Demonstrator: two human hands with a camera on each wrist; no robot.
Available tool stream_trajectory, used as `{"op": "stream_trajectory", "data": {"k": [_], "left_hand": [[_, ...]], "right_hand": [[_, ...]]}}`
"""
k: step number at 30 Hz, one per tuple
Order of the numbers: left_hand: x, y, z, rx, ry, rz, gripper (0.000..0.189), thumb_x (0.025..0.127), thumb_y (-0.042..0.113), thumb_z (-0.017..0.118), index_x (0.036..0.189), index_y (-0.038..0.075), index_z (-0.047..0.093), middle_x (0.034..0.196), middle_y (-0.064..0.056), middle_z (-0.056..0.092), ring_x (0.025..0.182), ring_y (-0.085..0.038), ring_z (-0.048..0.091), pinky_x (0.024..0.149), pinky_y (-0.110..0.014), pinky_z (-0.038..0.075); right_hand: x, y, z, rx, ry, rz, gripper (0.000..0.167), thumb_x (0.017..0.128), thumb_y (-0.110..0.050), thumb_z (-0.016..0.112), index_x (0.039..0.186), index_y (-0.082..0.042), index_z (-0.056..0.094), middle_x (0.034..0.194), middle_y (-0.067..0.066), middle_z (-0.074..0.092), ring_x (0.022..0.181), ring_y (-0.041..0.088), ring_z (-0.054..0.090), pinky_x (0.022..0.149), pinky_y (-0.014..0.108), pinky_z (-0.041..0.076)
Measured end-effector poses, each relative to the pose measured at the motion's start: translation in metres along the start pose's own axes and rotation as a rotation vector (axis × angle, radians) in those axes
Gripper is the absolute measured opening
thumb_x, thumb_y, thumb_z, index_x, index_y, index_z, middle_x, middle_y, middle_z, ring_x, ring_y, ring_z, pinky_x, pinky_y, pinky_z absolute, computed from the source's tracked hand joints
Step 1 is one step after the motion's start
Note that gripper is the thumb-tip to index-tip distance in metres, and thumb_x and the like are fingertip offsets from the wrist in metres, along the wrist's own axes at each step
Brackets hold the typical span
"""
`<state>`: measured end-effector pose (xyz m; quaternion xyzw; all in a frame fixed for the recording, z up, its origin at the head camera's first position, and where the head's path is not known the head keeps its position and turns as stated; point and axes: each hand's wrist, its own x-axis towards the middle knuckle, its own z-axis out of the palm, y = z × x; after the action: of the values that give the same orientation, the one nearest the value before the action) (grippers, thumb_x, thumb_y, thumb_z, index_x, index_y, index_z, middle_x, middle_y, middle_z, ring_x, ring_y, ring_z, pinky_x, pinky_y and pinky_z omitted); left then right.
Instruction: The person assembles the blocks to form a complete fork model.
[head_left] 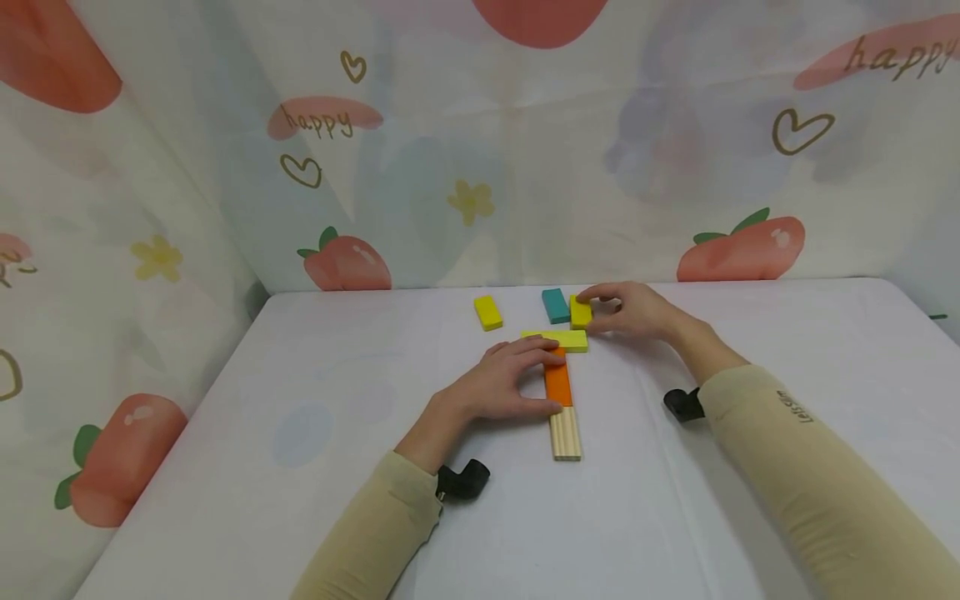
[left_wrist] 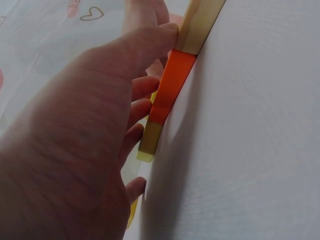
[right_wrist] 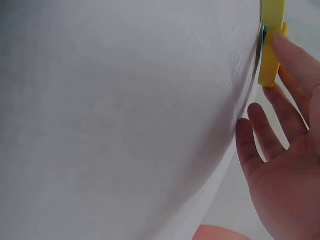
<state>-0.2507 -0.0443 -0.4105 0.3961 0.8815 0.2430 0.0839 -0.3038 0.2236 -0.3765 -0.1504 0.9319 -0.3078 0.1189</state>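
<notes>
My right hand (head_left: 633,310) pinches a yellow block (head_left: 580,313) between thumb and forefinger; its other fingers spread over the cloth in the right wrist view. This block stands at the far right end of a light yellow block (head_left: 576,340) lying crosswise. Below that, an orange block (head_left: 558,385) and a plain wood block (head_left: 566,437) run end to end toward me. My left hand (head_left: 501,385) rests along this row, fingers extended. Its fingertips touch the orange and light yellow blocks, and its thumb lies where orange meets wood.
Just left of the pinched block lies a teal block (head_left: 556,306). Another yellow block (head_left: 488,313) sits farther left. A white cloth (head_left: 300,517) covers the table, and a printed curtain (head_left: 525,167) rises behind its far edge.
</notes>
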Motion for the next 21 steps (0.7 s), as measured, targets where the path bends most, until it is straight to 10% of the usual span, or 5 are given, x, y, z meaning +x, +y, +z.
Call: {"op": "stream_trajectory", "data": {"k": [21], "left_hand": [[0.001,0.001,0.001,0.013,-0.003,-0.008,0.059,0.090,0.048,0.071,0.142,0.024,0.058,0.156,0.008,0.041,0.145,-0.007,0.028,0.121,-0.043,0.017]], "right_hand": [[0.000,-0.002,-0.010,0.115,-0.020,0.011,0.053,0.099,-0.026,0.065,0.145,-0.003,0.052,0.147,0.026,0.046,0.128,0.045,0.046,0.106,0.060,0.040]]}}
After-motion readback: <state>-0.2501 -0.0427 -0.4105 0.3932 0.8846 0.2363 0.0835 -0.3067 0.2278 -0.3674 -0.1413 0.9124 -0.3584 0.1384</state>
